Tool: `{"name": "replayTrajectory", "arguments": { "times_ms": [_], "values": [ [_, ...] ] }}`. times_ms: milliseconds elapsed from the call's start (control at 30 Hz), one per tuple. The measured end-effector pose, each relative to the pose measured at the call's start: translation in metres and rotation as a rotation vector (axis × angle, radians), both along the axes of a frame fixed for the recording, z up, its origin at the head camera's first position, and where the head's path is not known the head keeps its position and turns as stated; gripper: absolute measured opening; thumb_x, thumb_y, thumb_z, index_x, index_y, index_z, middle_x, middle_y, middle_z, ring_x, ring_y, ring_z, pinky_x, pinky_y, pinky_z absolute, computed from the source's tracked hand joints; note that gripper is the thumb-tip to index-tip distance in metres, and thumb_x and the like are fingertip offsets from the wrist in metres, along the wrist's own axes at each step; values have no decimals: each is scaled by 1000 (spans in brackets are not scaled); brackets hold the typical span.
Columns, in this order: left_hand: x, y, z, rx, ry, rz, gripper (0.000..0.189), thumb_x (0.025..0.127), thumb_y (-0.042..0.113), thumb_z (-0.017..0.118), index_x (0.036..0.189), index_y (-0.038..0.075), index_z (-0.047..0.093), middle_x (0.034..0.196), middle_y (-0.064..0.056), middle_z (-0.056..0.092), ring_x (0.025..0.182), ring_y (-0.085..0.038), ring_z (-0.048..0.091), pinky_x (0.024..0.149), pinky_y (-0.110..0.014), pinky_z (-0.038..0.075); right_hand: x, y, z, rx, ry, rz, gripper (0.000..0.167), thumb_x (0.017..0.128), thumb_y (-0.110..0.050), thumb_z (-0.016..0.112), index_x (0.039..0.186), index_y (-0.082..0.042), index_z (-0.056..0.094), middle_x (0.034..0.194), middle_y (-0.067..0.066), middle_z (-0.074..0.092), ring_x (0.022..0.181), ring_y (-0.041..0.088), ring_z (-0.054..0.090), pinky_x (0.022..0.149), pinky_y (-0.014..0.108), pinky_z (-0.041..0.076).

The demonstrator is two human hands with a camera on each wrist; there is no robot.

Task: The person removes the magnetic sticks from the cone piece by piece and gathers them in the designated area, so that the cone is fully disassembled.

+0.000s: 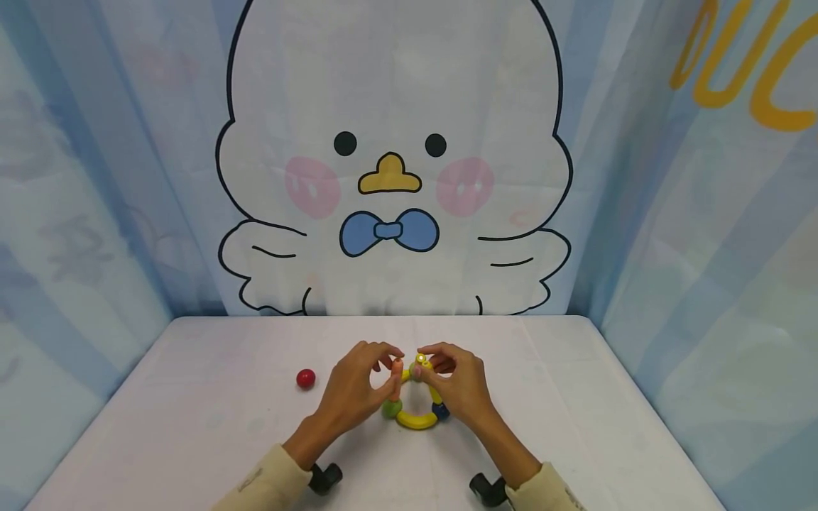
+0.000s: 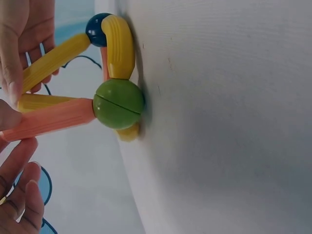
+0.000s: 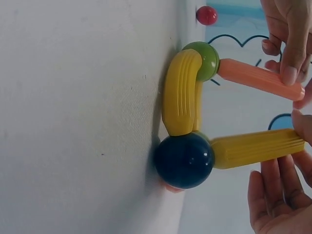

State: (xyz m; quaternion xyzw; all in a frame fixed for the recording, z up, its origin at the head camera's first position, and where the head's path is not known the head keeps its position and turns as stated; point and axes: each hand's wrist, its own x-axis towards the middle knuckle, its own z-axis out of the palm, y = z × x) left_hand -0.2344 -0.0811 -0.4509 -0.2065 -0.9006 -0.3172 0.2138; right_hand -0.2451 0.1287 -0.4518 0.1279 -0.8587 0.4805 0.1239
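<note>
A ring of magnetic balls and curved sticks lies on the table, with a yellow curved stick [image 1: 417, 421] along its near side. My left hand [image 1: 350, 385] pinches the upper end of an orange stick [image 2: 58, 118], which rises from a green ball [image 2: 118, 103]. Opposite it, my right hand [image 1: 465, 383] grips the top of a yellow stick [image 3: 258, 148] standing on a dark blue ball [image 3: 184, 161]. Another yellow stick [image 2: 44, 101] rises behind the orange one, near a second green ball [image 1: 415, 371] at the back. Both held sticks lean slightly inward.
A red ball [image 1: 306, 379] rests on the white table [image 1: 211, 383], left of the ring. Black wrist mounts [image 1: 326, 479] show beneath both sleeves. A curtain [image 1: 393, 277] with a cartoon duck hangs behind the table's far edge, and curtains flank both sides.
</note>
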Motion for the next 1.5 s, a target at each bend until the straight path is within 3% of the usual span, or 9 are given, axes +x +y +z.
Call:
{"name": "replayTrajectory", "arguments": {
  "times_ms": [400, 667, 900, 1500],
  "values": [
    [4, -15, 3, 4, 32, 24, 22, 91, 25, 87, 110, 20, 78, 93, 8, 74, 86, -16, 63, 74, -24, 53, 0, -1, -3, -10, 51, -34, 21, 90, -18, 87, 110, -22, 82, 94, -5, 73, 87, 11, 66, 90, 40, 63],
    [10, -30, 6, -1, 21, 58, 20, 89, 23, 89, 106, 19, 80, 90, 9, 74, 85, -10, 59, 75, -25, 55, 0, -1, -3, 11, 53, -49, 21, 90, -19, 87, 109, -24, 82, 93, -6, 72, 87, 10, 65, 88, 33, 62],
    [18, -47, 5, -28, 5, 88, 20, 86, 20, 90, 103, 18, 81, 89, 8, 73, 83, -13, 60, 70, -24, 51, 0, 0, -3, 8, 55, -46, 21, 89, -18, 88, 109, -24, 82, 93, -6, 72, 87, 10, 66, 87, 34, 62],
    [23, -78, -2, -159, -266, 122, 19, 82, 14, 92, 92, 25, 80, 83, 16, 69, 77, -6, 53, 68, -23, 46, -1, -2, -1, 27, 41, -49, 21, 89, -18, 88, 108, -24, 82, 91, -6, 71, 86, 9, 65, 86, 30, 61]
  ]
}}
